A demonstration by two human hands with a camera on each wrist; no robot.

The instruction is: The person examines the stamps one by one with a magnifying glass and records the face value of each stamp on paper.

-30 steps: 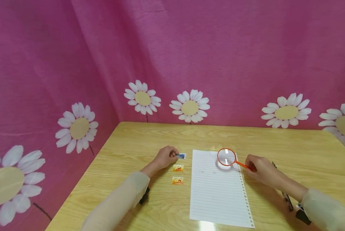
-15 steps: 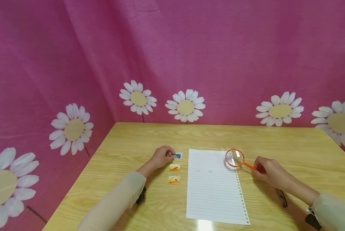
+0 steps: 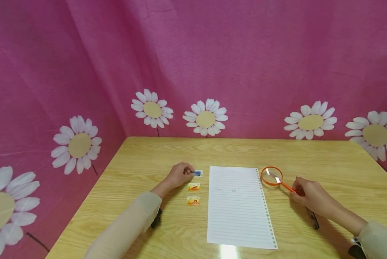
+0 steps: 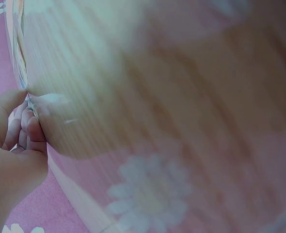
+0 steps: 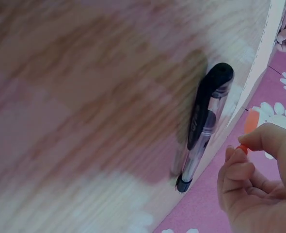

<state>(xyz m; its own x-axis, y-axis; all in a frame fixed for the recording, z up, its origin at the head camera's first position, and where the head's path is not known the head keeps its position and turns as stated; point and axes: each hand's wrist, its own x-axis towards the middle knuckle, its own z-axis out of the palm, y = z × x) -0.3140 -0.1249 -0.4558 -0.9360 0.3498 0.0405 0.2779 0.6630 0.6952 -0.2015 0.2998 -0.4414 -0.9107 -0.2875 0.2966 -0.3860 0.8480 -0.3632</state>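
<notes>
In the head view my left hand point(image 3: 179, 175) pinches the left end of a small blue stamp point(image 3: 198, 173), which lies at the table. Two yellow-and-red stamps, a middle one point(image 3: 193, 187) and a near one point(image 3: 193, 201), lie in a column below it. My right hand point(image 3: 314, 196) holds an orange magnifying glass point(image 3: 288, 187) by its handle, thumb against fingers, with the lens just right of the paper's perforated edge. The right wrist view shows the pinch on the orange handle point(image 5: 243, 148). Fingers of my left hand point(image 4: 17, 136) partly hide the blue stamp.
A lined sheet point(image 3: 238, 216) with faint handwritten numbers lies between the hands. A clear pen with a black clip point(image 5: 201, 111) lies under the right forearm. A pink flowered curtain point(image 3: 245, 64) borders the wooden table point(image 3: 167, 151) at the back and left.
The magnifying glass has moved right with my right hand, from over the sheet to beyond its right edge. My left hand stays at the blue stamp; the head view has shifted slightly.
</notes>
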